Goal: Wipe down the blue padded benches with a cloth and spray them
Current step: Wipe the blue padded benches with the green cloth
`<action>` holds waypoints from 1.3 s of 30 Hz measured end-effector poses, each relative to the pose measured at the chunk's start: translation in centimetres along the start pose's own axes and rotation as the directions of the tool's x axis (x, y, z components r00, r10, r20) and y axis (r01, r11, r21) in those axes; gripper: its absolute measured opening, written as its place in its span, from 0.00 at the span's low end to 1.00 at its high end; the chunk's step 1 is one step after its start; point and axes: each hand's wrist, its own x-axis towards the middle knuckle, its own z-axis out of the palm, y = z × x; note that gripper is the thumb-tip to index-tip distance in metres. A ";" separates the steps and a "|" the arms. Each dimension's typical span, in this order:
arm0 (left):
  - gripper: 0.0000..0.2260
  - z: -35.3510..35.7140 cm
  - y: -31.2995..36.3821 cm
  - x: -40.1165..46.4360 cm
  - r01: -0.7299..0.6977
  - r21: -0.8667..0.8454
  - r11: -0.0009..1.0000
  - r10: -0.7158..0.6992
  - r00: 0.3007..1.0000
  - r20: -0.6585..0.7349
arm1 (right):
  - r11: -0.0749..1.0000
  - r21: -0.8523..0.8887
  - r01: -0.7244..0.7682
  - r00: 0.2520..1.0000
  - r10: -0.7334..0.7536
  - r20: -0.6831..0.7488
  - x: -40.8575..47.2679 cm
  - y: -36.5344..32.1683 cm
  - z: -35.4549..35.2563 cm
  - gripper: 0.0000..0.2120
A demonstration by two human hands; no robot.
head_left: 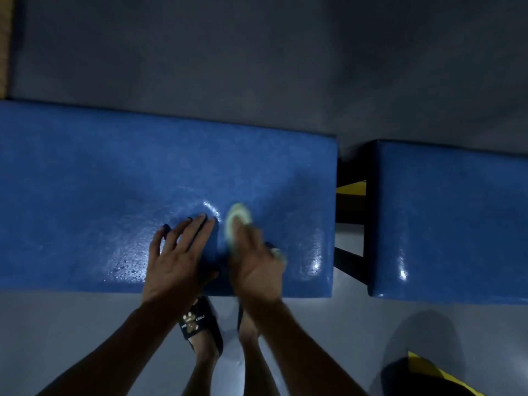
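A long blue padded bench [114, 181] runs across the view, wet and shiny near its front edge. My left hand [177, 258] lies flat with its fingers spread on a dark blue cloth [211, 247], pressing it onto the bench top. Just to the right, my right hand [254, 270] grips a pale green object [238, 220] that is blurred by motion and looks like a small spray bottle held over the bench. A second blue bench [457, 224] stands to the right.
A narrow gap with a black frame and a yellow part [351, 188] separates the two benches. My feet in dark sandals [200, 324] stand on the grey floor [71, 332] in front. A dark and yellow object [428, 370] sits at the bottom right.
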 end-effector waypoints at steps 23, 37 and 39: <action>0.54 -0.7 -0.3 1.1 0.056 -0.021 0.998 -0.055 0.998 0.039 | 0.937 -0.243 0.249 0.968 -0.251 0.024 10.0 10.4 -4.9 0.24; 0.50 -0.8 -0.6 1.2 0.023 -0.031 0.999 -0.022 0.999 0.030 | 0.923 -0.211 0.322 0.946 -0.320 0.043 12.8 0.4 -1.0 0.27; 0.49 -0.6 -0.7 1.2 0.019 -0.037 0.999 -0.017 0.999 0.035 | 0.953 -0.213 0.215 0.977 -0.212 0.034 14.6 5.0 -3.0 0.25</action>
